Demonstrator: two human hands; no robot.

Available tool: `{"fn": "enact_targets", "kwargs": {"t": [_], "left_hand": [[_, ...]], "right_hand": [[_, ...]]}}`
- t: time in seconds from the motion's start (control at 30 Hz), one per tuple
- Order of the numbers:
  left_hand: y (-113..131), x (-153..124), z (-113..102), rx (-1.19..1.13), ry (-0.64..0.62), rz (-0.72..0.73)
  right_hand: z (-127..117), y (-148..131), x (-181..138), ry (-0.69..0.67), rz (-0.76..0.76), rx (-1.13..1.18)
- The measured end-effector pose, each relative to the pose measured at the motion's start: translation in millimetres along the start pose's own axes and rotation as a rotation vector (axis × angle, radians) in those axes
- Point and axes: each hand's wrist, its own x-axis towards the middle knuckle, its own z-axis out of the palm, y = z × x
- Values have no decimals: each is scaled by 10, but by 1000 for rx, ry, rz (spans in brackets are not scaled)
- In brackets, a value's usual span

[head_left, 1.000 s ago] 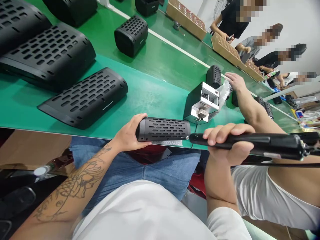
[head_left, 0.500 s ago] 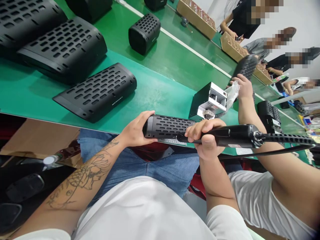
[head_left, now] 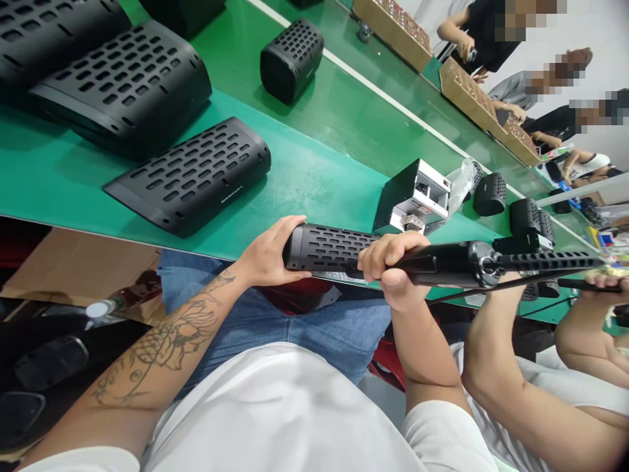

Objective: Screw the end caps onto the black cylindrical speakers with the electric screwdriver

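My left hand (head_left: 272, 255) is wrapped around the left end of a black housing (head_left: 334, 248) with rows of slots, which lies sideways at the table's near edge. In my right hand (head_left: 396, 262) is a black electric screwdriver (head_left: 457, 262), with a cord and a perforated strap at its back end. Its front end meets the housing's right part, where my fingers cover the contact. Just beyond stands a black and silver screw feeder (head_left: 415, 196). Another slotted housing (head_left: 196, 177) lies on the green table to the left.
Several more housings (head_left: 132, 85) lie at the far left, and one (head_left: 292, 59) stands on the green belt. A clear plastic bag (head_left: 460, 183) sits behind the feeder. Beside me on the right is a co-worker's arm (head_left: 511, 367). Cardboard trays (head_left: 472, 98) line the far side.
The co-worker's hand has left the housing beyond the feeder, and that arm is now lower and nearer. My screwdriver has shifted slightly left, while my left hand still grips the housing.
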Motion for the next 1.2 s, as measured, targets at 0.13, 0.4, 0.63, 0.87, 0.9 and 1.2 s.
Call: {"fn": "enact_targets", "kwargs": {"t": [0.13, 0.4, 0.63, 0.87, 0.9, 1.2], "left_hand": [[-17, -14, 0, 16, 8, 0], [-97, -45, 58, 71, 77, 119], [-92, -51, 60, 96, 85, 125], [-86, -48, 59, 87, 67, 83], [-82, -45, 60, 86, 67, 82], [-39, -31, 72, 68, 58, 110]], "right_hand": [[7, -7, -58, 10, 17, -23], [-880, -231, 347, 626, -233, -346], [-1682, 263, 549, 786, -226, -591], [-1624, 264, 364, 729, -168, -555], [-1585, 212, 354, 728, -162, -535], [-222, -422, 106, 310, -228, -114]]}}
